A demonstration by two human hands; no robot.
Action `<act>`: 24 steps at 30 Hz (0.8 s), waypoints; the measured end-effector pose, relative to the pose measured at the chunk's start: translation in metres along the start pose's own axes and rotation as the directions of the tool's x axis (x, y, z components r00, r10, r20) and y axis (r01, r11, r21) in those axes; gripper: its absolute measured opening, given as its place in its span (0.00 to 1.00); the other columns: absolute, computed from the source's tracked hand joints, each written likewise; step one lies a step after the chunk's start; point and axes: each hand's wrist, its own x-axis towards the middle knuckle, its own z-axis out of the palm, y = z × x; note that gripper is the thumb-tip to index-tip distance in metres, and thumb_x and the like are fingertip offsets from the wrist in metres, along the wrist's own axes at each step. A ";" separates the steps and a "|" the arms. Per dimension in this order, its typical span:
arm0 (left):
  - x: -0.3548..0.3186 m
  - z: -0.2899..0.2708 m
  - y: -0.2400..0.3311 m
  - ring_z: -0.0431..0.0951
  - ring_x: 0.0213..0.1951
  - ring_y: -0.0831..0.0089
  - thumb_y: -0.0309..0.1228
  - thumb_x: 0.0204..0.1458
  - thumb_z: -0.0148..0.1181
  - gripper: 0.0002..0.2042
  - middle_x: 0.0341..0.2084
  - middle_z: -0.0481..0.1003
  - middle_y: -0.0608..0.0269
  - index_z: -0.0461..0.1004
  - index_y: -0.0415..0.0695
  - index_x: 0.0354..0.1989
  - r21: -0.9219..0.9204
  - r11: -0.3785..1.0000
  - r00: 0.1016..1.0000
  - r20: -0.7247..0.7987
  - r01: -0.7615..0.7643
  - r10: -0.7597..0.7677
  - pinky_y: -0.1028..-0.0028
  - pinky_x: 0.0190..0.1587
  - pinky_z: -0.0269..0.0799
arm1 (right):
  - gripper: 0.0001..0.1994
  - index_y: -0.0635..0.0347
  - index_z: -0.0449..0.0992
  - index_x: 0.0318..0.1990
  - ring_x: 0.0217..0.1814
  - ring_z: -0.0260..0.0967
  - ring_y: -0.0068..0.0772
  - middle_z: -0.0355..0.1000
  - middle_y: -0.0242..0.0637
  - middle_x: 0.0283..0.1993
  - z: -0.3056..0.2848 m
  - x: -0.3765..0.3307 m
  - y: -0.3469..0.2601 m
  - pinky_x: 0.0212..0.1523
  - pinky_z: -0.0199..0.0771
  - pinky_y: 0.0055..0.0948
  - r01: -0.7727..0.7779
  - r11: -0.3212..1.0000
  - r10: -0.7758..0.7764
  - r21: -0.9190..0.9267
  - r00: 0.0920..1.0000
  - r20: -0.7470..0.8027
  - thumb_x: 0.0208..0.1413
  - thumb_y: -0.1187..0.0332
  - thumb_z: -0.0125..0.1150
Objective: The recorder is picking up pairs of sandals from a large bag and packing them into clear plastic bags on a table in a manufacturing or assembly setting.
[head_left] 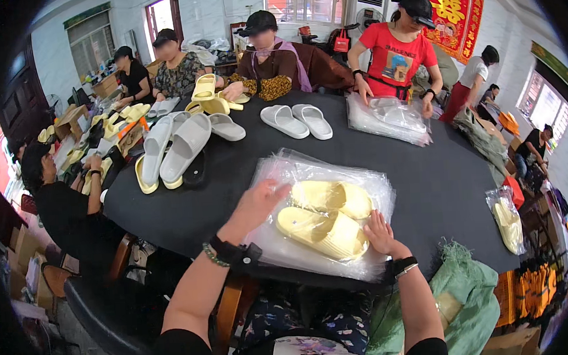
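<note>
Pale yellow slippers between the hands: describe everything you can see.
The pair of pale yellow slide slippers looks like moulded foam or rubber, with broad ribbed straps. They lie side by side, soles down, toes rightward, on clear plastic bags over the black table; whether film covers them is unclear. The left hand is near the farther heel, the right hand beside the toes.

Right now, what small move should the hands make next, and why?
Probably have the left hand smooth the clear plastic: it looks wrinkled, that hand is over its left part, and the right hand sits beside the yellow slippers.
</note>
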 end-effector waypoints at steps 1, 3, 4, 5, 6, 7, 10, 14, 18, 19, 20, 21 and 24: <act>-0.002 0.004 -0.002 0.80 0.37 0.75 0.35 0.60 0.57 0.14 0.33 0.80 0.56 0.77 0.35 0.46 -0.001 1.000 1.000 0.002 0.001 -0.001 0.76 0.40 0.73 | 0.40 0.58 0.29 0.74 0.81 0.18 0.40 0.24 0.44 0.79 0.001 0.000 0.000 0.75 0.24 0.39 0.003 1.000 -0.003 -0.001 1.000 -0.031 0.66 0.40 0.25; -0.007 0.012 -0.004 0.80 0.29 0.76 0.35 0.59 0.59 0.14 0.25 0.79 0.59 0.78 0.34 0.39 0.210 0.978 0.997 0.082 -0.020 0.003 0.75 0.35 0.73 | 0.40 0.59 0.30 0.74 0.81 0.18 0.41 0.25 0.46 0.79 0.005 -0.002 0.000 0.75 0.24 0.41 -0.004 1.000 0.004 0.003 0.998 -0.058 0.66 0.40 0.26; -0.012 0.011 -0.004 0.78 0.23 0.77 0.35 0.57 0.61 0.14 0.18 0.77 0.62 0.78 0.33 0.32 0.089 0.995 0.998 0.059 -0.039 0.034 0.76 0.29 0.72 | 0.40 0.59 0.31 0.74 0.81 0.20 0.42 0.27 0.46 0.79 0.006 -0.001 -0.003 0.75 0.25 0.42 0.000 1.000 0.001 0.013 0.997 -0.083 0.65 0.40 0.27; -0.016 0.008 -0.005 0.78 0.23 0.77 0.35 0.57 0.61 0.14 0.18 0.77 0.62 0.78 0.33 0.32 0.088 0.996 0.997 0.069 -0.035 0.029 0.76 0.29 0.72 | 0.41 0.59 0.33 0.74 0.81 0.21 0.43 0.28 0.46 0.79 0.007 0.000 -0.005 0.75 0.26 0.44 0.005 1.000 -0.002 0.024 0.994 -0.106 0.65 0.39 0.28; -0.023 0.002 -0.008 0.77 0.21 0.76 0.35 0.57 0.61 0.14 0.17 0.76 0.59 0.78 0.32 0.32 -0.031 0.999 1.000 0.015 0.025 -0.025 0.74 0.27 0.72 | 0.41 0.60 0.33 0.74 0.81 0.21 0.43 0.28 0.47 0.79 0.008 0.002 -0.006 0.75 0.26 0.44 0.009 1.000 -0.007 0.015 0.994 -0.111 0.65 0.39 0.29; -0.029 -0.006 -0.014 0.76 0.18 0.74 0.34 0.56 0.60 0.14 0.15 0.75 0.57 0.78 0.32 0.31 -0.152 0.985 0.995 -0.038 0.081 -0.087 0.72 0.25 0.72 | 0.41 0.60 0.33 0.74 0.81 0.21 0.43 0.28 0.47 0.79 0.008 0.003 -0.006 0.75 0.26 0.44 0.013 1.000 -0.011 0.016 0.995 -0.099 0.65 0.39 0.29; -0.033 -0.028 -0.031 0.76 0.18 0.77 0.32 0.56 0.60 0.11 0.16 0.75 0.62 0.78 0.34 0.30 -0.104 0.961 0.962 0.118 0.257 -0.245 0.77 0.23 0.70 | 0.41 0.61 0.32 0.74 0.81 0.21 0.42 0.28 0.46 0.79 0.007 0.003 -0.002 0.75 0.26 0.46 -0.009 1.000 0.008 -0.004 0.993 -0.119 0.65 0.39 0.28; -0.036 -0.043 -0.046 0.77 0.23 0.78 0.36 0.59 0.58 0.13 0.25 0.78 0.63 0.77 0.36 0.40 -0.215 0.861 0.870 0.303 0.460 -0.389 0.78 0.26 0.71 | 0.42 0.60 0.31 0.74 0.81 0.19 0.41 0.26 0.44 0.79 0.007 0.003 0.000 0.75 0.24 0.45 -0.026 1.000 0.024 -0.010 0.995 -0.097 0.64 0.37 0.27; -0.027 -0.049 -0.038 0.80 0.35 0.75 0.36 0.62 0.55 0.18 0.32 0.79 0.61 0.70 0.37 0.54 -0.400 0.770 0.852 0.394 0.497 -0.345 0.77 0.38 0.73 | 0.42 0.60 0.31 0.74 0.81 0.19 0.40 0.26 0.44 0.79 0.011 0.002 -0.001 0.75 0.24 0.44 -0.003 1.000 0.004 0.014 0.995 -0.099 0.64 0.36 0.25; -0.026 -0.047 -0.033 0.80 0.37 0.75 0.35 0.62 0.55 0.19 0.32 0.80 0.60 0.69 0.37 0.56 -0.467 0.757 0.873 0.402 0.456 -0.277 0.77 0.42 0.74 | 0.42 0.60 0.31 0.74 0.81 0.19 0.40 0.27 0.44 0.79 0.011 0.001 0.000 0.75 0.24 0.44 -0.005 1.000 0.006 0.012 0.996 -0.094 0.64 0.36 0.25; -0.026 -0.043 -0.030 0.80 0.37 0.75 0.35 0.62 0.55 0.19 0.32 0.80 0.60 0.69 0.37 0.56 -0.466 0.756 0.870 0.408 0.460 -0.278 0.77 0.42 0.74 | 0.42 0.60 0.31 0.74 0.81 0.19 0.40 0.27 0.44 0.79 0.010 0.002 0.001 0.75 0.24 0.44 -0.010 1.000 0.011 0.014 0.996 -0.091 0.64 0.36 0.25; -0.030 -0.040 -0.026 0.80 0.38 0.74 0.34 0.61 0.57 0.20 0.33 0.80 0.59 0.68 0.36 0.58 -0.422 0.806 0.880 0.413 0.414 -0.235 0.76 0.44 0.73 | 0.42 0.60 0.32 0.74 0.81 0.19 0.40 0.27 0.44 0.79 0.010 0.002 0.000 0.75 0.24 0.44 -0.008 1.000 0.010 0.012 0.995 -0.104 0.64 0.36 0.25; -0.042 -0.033 -0.030 0.80 0.40 0.74 0.30 0.59 0.59 0.20 0.35 0.81 0.56 0.67 0.35 0.58 -0.316 0.887 0.857 0.493 0.338 -0.151 0.75 0.48 0.72 | 0.42 0.60 0.32 0.74 0.81 0.20 0.40 0.27 0.44 0.79 0.008 0.001 -0.001 0.75 0.24 0.44 -0.003 1.000 0.004 0.011 0.994 -0.110 0.64 0.36 0.25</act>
